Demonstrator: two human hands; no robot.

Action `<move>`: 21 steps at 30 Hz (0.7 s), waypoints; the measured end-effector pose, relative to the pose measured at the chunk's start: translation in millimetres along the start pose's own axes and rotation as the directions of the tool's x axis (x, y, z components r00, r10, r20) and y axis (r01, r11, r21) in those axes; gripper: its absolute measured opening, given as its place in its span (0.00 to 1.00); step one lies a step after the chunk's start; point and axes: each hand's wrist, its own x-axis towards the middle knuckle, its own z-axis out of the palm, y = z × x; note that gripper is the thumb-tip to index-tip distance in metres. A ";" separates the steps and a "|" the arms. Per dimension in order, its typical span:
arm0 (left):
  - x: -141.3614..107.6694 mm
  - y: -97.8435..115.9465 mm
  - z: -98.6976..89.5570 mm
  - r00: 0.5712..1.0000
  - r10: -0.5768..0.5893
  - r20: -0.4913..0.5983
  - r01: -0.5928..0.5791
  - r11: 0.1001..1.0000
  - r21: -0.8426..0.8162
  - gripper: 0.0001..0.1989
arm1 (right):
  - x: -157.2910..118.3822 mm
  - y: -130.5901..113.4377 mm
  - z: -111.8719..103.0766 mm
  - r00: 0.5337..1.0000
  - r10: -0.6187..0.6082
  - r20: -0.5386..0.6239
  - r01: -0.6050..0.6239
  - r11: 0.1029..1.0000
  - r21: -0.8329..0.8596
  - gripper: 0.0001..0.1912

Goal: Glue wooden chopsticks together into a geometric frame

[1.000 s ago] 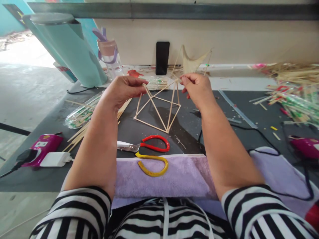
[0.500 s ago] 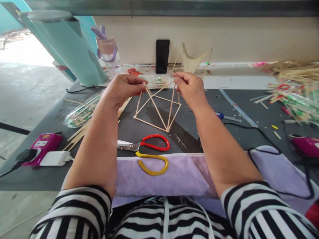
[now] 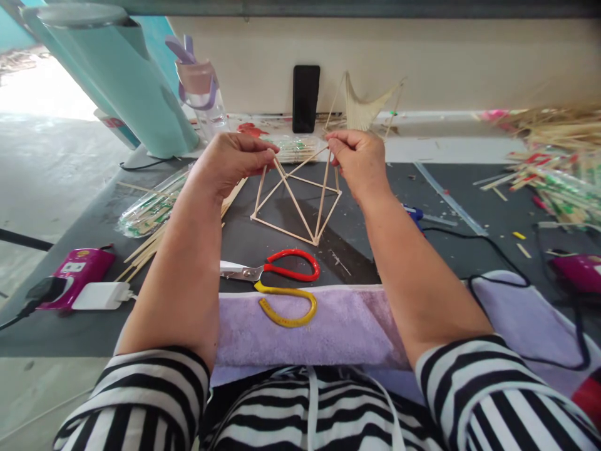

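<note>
A frame of thin wooden sticks (image 3: 295, 203) stands between my hands on the dark tabletop, with a four-sided base and two raised peaks. My left hand (image 3: 239, 160) pinches the left peak between thumb and fingers. At the right peak, my right hand (image 3: 357, 156) pinches the stick ends the same way. The fingertips partly cover both joints. In front of the frame lie scissors (image 3: 293, 266) with one red and one yellow handle, the yellow loop resting on a purple towel (image 3: 338, 326).
Bagged sticks (image 3: 150, 203) lie left, and more packets and loose sticks (image 3: 563, 181) are heaped right. A black phone (image 3: 306, 99) leans on the wall beside a woven stick model (image 3: 369, 103). A bottle (image 3: 201, 94), purple power socket (image 3: 82, 272), blue glue gun (image 3: 413, 214) and black cord (image 3: 488, 247) surround the work area.
The whole view has shifted slightly, so things appear a little higher. Both hands keep their pinch on the stick frame, which holds the same shape and place.
</note>
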 end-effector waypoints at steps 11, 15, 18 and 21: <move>-3.5 5.1 3.3 0.999 -0.028 -0.040 0.027 0.999 -0.032 0.04 | 0.4 -11.1 -0.8 0.992 0.117 0.047 -0.116 0.993 -0.012 0.32; -2.6 5.9 4.4 0.996 -0.057 -0.064 0.056 0.998 -0.005 0.04 | 0.5 -9.7 0.7 0.993 0.108 0.039 -0.107 0.994 -0.019 0.33; -2.8 6.6 5.2 0.996 -0.060 -0.072 0.060 0.998 -0.002 0.04 | 1.1 -6.8 2.0 0.994 0.097 0.049 -0.096 0.995 -0.024 0.34; -3.7 7.5 6.0 0.997 -0.045 -0.070 0.043 0.999 -0.021 0.05 | 1.5 -3.7 3.6 0.995 0.084 0.055 -0.083 0.996 -0.023 0.36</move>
